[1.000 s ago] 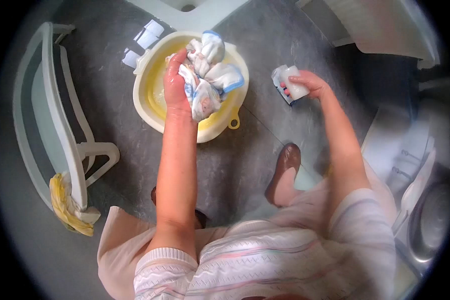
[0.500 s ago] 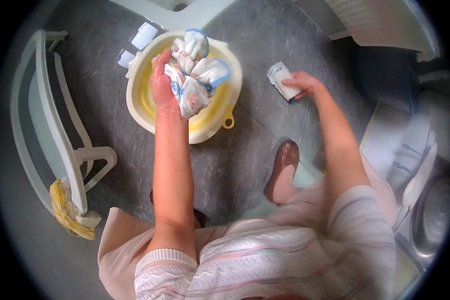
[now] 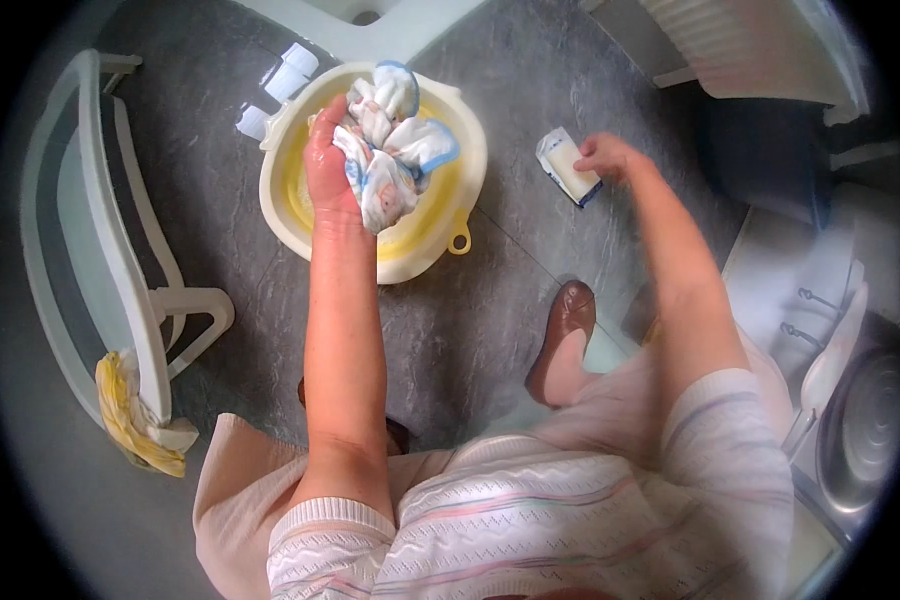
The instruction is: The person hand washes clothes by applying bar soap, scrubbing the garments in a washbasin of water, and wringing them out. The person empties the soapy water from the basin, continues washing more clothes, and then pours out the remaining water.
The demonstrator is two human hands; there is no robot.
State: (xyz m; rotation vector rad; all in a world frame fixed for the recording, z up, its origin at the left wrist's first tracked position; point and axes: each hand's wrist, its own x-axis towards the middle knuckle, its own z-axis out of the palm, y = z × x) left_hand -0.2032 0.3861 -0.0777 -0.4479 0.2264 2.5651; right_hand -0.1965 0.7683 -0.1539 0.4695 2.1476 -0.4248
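A bunched white cloth with blue trim and coloured prints is in my left hand, which is closed round its left side. Cloth and hand are over a cream and yellow plastic basin on the floor. To the right, a white soap bar lies on its opened wrapper on the floor. My right hand is at the bar's upper right edge, fingers loosely bent and apart, not gripping it. Whether a fingertip still touches the bar, I cannot tell.
White paper pieces lie left of the basin. A pale plastic frame stands at the left with a yellow cloth on its end. A metal pan and a brown shoe are at the right.
My right hand has let go of the soap bar and drawn slightly up and away. The bar stays on its wrapper. My left hand keeps its hold on the cloth.
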